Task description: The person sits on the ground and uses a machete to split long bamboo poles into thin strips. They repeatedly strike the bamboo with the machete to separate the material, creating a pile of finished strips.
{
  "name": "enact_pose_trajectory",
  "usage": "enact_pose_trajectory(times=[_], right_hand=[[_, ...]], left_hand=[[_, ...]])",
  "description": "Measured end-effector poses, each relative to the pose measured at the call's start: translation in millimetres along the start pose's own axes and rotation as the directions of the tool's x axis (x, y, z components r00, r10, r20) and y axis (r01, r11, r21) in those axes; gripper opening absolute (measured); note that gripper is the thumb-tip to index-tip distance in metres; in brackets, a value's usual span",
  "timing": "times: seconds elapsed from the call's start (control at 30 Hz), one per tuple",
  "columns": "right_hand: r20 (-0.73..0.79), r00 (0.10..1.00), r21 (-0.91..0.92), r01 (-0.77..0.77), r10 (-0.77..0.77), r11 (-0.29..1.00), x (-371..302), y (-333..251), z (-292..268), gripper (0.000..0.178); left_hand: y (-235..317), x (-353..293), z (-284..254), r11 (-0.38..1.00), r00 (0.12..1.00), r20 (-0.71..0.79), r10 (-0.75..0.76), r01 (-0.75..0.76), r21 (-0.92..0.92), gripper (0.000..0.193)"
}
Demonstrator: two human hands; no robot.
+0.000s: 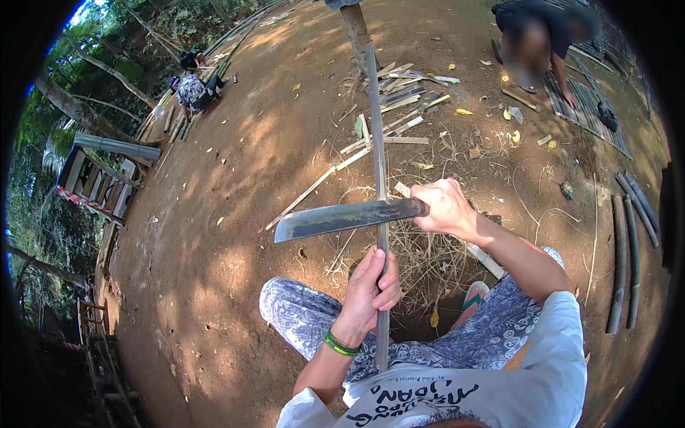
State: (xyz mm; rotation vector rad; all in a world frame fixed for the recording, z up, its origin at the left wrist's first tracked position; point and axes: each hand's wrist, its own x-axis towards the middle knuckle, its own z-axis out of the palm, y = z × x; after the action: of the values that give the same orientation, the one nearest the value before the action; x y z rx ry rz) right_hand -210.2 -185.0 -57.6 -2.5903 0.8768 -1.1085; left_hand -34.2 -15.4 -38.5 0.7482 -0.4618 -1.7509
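- Currently, the long strip (376, 128) stands lengthwise before the person, lower end at the shirt (428, 389), far end out over the ground (235, 178).
- Left hand (372, 289): fingers wrapped round the strip, just below the blade. Right hand (446, 207): fingers closed on the handle of the broad-bladed knife (328, 220), which lies across the strip.
- Main hazard, as I judge it: a slip along the strip could carry the blade into the left hand. Likely cause: too hard a push, or a sudden give in the strip.
- Cannot tell whether the edge bites or merely rests.
- Far end looks unsupported; that length could twist or whip under load, since one hand alone steadies it.
- Lower end sits near the body; a downward shove could jab it.
- Blade tip overhangs toward the left knee (296, 307); a wild swing might reach it.
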Motion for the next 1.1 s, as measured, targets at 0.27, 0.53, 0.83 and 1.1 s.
enact_pose_trajectory(times=[0.27, 0.53, 0.83, 1.1], right_hand=[[-0.001, 0.92, 0.072, -0.39, 0.391, 0.918, 12.0, 21.3, -18.1, 0.023], [-0.013, 0.944, 0.033, -0.33, 0.331, 0.943, 8.7, 47.5, -26.5, 0.019], [0.058, 0.903, -0.062, -0.423, 0.426, 0.904, 10.0, 93.9, -29.5, 0.015], [-0.342, 0.596, -0.04, -0.781, 0.726, 0.623, -27.2, 227.4, -80.3, 0.025]], left_hand=[[-11.9, -22.1, -4.4, 0.995, 0.991, 0.089, -0.097, 0.098, -0.012, 0.026], [-10.8, -40.9, -11.5, 0.99, 0.983, 0.118, -0.138, 0.138, 0.006, 0.025], [-5.5, -81.6, -42.7, 0.958, 0.959, 0.035, -0.283, 0.281, 0.05, 0.024], [-20.2, -183.6, -92.5, 0.865, 0.887, -0.143, -0.439, 0.46, 0.2, 0.022]])
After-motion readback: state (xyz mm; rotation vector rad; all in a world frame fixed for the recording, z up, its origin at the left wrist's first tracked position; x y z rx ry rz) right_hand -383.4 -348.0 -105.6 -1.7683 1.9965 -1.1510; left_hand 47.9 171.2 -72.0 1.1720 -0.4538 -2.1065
